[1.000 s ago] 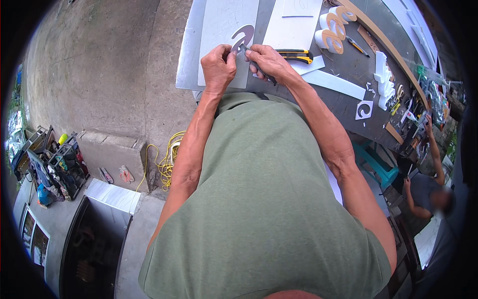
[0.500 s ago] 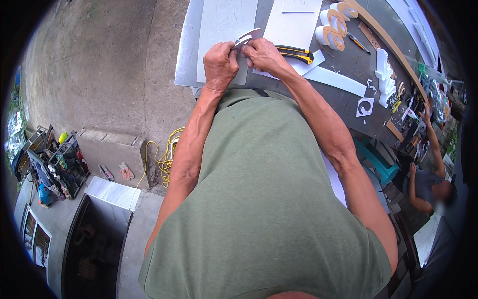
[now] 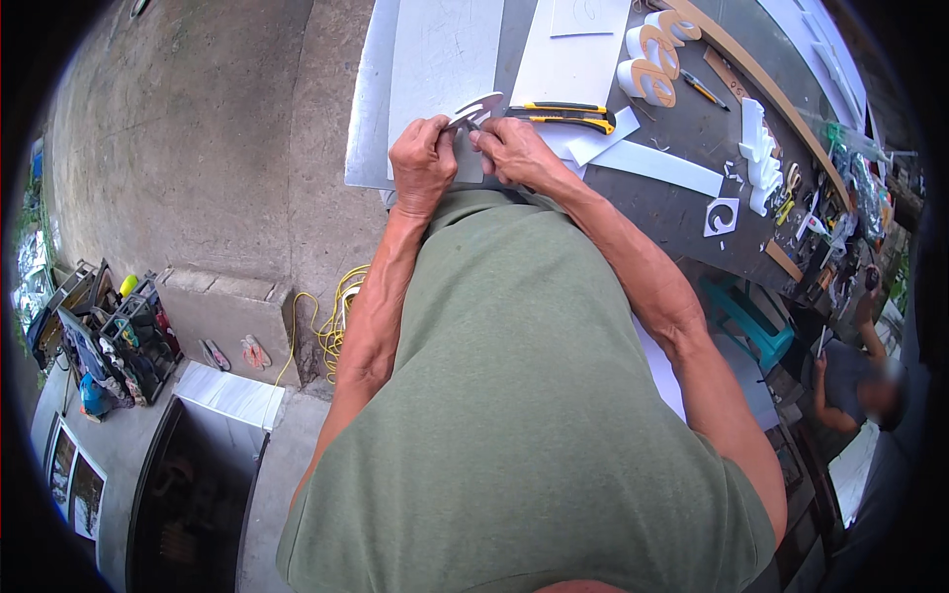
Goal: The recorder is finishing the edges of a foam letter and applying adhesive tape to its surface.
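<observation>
Over the pale board (image 3: pixel 442 49) at the bench's near edge, my left hand (image 3: pixel 423 163) is closed on a curved white cut-out piece with a purplish-grey face (image 3: pixel 479 104), held tilted. My right hand (image 3: pixel 519 153) is closed around a small dark tool (image 3: pixel 472 127), mostly hidden by the fingers, whose end meets the piece. Just beyond the right hand lies a yellow-and-black utility knife (image 3: pixel 563 112). Loose white strips (image 3: pixel 662 163) and a small square with a curved cut-out (image 3: pixel 720 217) lie to the right.
Curved white-and-tan pieces (image 3: pixel 647 81), a pen (image 3: pixel 704 91), a long wooden strip (image 3: pixel 771 94) and assorted tools (image 3: pixel 816 222) cover the bench. Another person (image 3: pixel 850 385) works at lower right beside a teal stool (image 3: pixel 751 321). Yellow cable (image 3: pixel 311 321) lies on the floor at left.
Both hands have come down toward my body with the curved piece, which is now tilted flatter than a second ago. The other person's raised arm has lowered slightly.
</observation>
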### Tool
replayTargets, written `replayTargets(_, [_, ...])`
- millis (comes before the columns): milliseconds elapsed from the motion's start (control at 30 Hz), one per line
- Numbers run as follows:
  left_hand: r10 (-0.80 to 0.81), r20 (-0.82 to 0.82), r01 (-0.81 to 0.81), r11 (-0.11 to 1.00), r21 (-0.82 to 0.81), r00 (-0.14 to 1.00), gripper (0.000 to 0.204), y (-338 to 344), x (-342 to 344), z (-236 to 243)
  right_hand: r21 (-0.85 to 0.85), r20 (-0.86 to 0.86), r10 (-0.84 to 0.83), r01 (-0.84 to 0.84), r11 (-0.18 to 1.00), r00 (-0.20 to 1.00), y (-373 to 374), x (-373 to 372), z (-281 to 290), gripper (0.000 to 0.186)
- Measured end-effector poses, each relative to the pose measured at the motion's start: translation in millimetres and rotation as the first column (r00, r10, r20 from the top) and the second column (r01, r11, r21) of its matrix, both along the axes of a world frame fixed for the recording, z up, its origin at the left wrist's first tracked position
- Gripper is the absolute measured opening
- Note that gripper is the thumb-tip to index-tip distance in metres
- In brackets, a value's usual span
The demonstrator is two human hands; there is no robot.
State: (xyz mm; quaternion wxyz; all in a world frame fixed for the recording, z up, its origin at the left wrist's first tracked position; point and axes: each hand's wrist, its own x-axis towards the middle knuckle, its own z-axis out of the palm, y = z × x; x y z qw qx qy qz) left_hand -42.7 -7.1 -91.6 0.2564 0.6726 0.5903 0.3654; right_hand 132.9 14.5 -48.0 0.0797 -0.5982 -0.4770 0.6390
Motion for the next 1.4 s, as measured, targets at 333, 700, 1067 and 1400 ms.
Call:
replayTargets(333, [0.352,0.478,-0.094,0.871,-0.483,0.805,0.017,-3,-23,26,0.632,0.686,0.019,-0.608,0.481,0.728,-18,89,8,0.017])
replayTargets(700, [0.252,0.838,0.214,0.895,-0.393,0.484,0.021,12,-18,65,0.689,0.69,-0.264,-0.5,0.525,0.673,-9,117,-14,0.015])
replayTargets(1067, [0.238,0.609,-0.025,0.941,-0.337,0.757,0.015,4,5,96,0.377,-0.094,-0.087,0.116,0.919,0.992,-17,15,106,0.03])
replayTargets(1400, [0.119,0.282,-0.154,0.983,0.103,0.952,0.016,6,6,93,0.157,-0.488,-0.343,0.467,0.87,0.803,-16,25,88,0.029])
